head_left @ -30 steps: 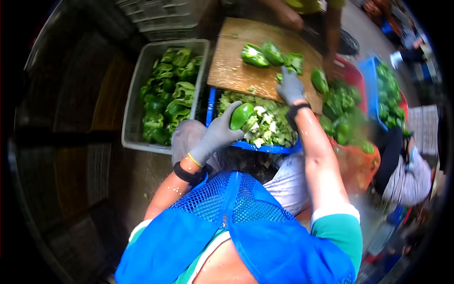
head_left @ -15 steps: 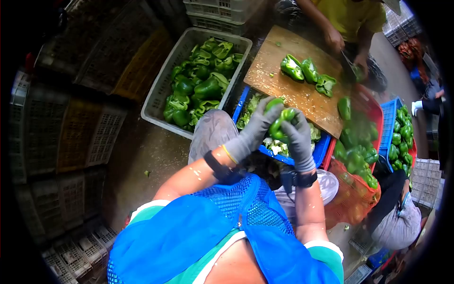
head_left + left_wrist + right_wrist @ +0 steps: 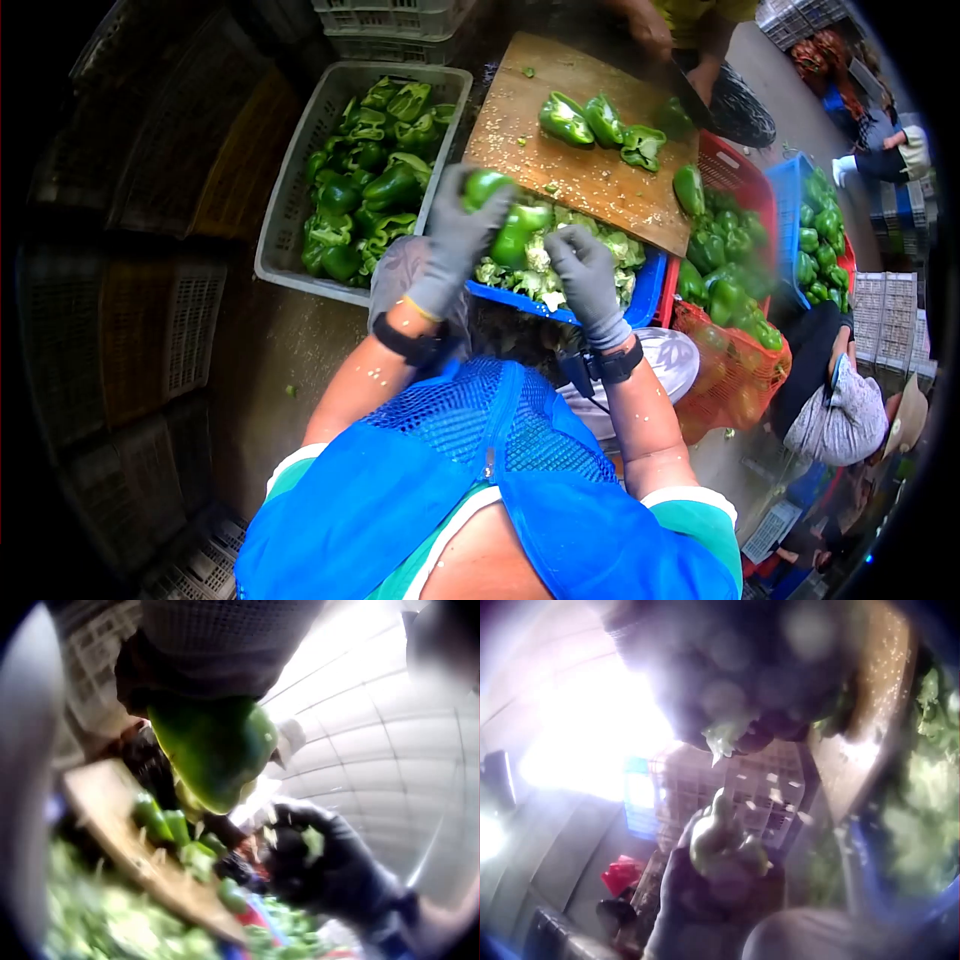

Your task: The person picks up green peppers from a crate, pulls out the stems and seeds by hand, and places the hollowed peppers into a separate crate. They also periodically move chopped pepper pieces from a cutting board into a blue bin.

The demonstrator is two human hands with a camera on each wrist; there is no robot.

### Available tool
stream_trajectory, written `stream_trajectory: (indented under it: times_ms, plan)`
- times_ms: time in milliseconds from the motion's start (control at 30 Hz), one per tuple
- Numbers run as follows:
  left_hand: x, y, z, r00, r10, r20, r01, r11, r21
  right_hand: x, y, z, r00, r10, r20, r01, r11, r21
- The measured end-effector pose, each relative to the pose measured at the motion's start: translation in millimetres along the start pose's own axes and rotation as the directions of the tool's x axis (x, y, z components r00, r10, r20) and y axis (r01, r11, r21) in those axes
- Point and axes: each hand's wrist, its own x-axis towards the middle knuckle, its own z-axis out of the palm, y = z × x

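Note:
In the head view my gloved left hand [image 3: 452, 245] holds green bell pepper [image 3: 487, 187] over the left side of the blue crate [image 3: 650, 285]. The left wrist view shows the glossy pepper [image 3: 214, 754] hanging from its fingers. My gloved right hand [image 3: 588, 280] is apart from it, above the pale scraps [image 3: 540, 285] in that crate. Its curled fingertips pinch a small pale green pepper core [image 3: 721, 740], seen in the right wrist view. Loose seeds [image 3: 774, 796] scatter in the air between the hands.
A wooden board [image 3: 510, 130] with cut peppers [image 3: 603, 120] lies across the blue crate's far side. Left stands a grey crate [image 3: 285, 235] of pepper halves; right, a red crate [image 3: 735, 160] of whole peppers and an orange mesh bag [image 3: 715, 375]. Another person's hand [image 3: 648, 30] is beyond the board.
Both hands came together on the pepper half a second ago. Now they are apart, the left carrying the pepper leftward and the right holding the torn-out core.

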Motion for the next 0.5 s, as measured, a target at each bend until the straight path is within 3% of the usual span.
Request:
stream_trajectory:
  times_ms: [67, 100, 133, 200, 267, 300, 333, 367, 400, 433, 467, 500]
  plan:
    - [22, 9, -34, 0.992, 0.076, -0.102, -0.059, 0.986, 0.156, 15, 19, -29, 1.000, 0.017, -0.024, -0.020, 0.990, -0.140]
    - [32, 8, -48, 0.992, -0.008, -0.127, 0.008, 1.000, 0.001, 22, 21, -31, 1.000, 0.005, 0.019, -0.001, 0.975, -0.222]
    - [41, 5, -60, 0.995, 0.030, -0.098, -0.028, 0.999, 0.026, 30, 23, -32, 0.994, 0.015, 0.106, 0.012, 0.968, -0.252]
    - [40, 19, -55, 0.995, -0.093, 0.022, 0.094, 0.993, -0.071, 36, -4, 0, 0.987, -0.063, 0.148, 0.064, 0.998, -0.004]
    - [30, 17, -36, 0.983, -0.127, 0.133, 0.147, 0.977, -0.153, 35, -32, 21, 0.940, 0.130, 0.315, -0.162, 0.984, 0.077]
    - [26, 9, -29, 0.941, -0.236, 0.242, 0.300, 0.913, -0.278, 37, -29, 29, 0.907, 0.135, 0.399, -0.118, 0.991, -0.066]
    - [24, 1, -24, 0.876, -0.320, 0.362, 0.452, 0.808, -0.379, 33, -17, 34, 0.891, 0.123, 0.436, -0.157, 0.987, 0.043]
    - [24, -5, -25, 0.848, -0.328, 0.415, 0.504, 0.743, -0.441, 34, -12, 33, 0.876, 0.129, 0.465, -0.132, 0.991, -0.025]
    - [23, -11, -24, 0.848, -0.325, 0.418, 0.493, 0.772, -0.401, 35, -9, 31, 0.860, 0.137, 0.491, -0.104, 0.990, -0.094]
    - [21, -8, -22, 0.847, -0.319, 0.425, 0.481, 0.800, -0.358, 33, -7, 31, 0.866, 0.081, 0.493, -0.041, 0.995, -0.091]
    - [21, -5, -20, 0.848, -0.312, 0.427, 0.464, 0.827, -0.317, 26, -10, 27, 0.910, 0.090, 0.404, -0.012, 0.981, -0.191]
    - [21, 0, -18, 0.887, -0.295, 0.356, 0.406, 0.865, -0.294, 26, -5, 24, 0.943, 0.002, 0.334, 0.077, 0.972, -0.224]
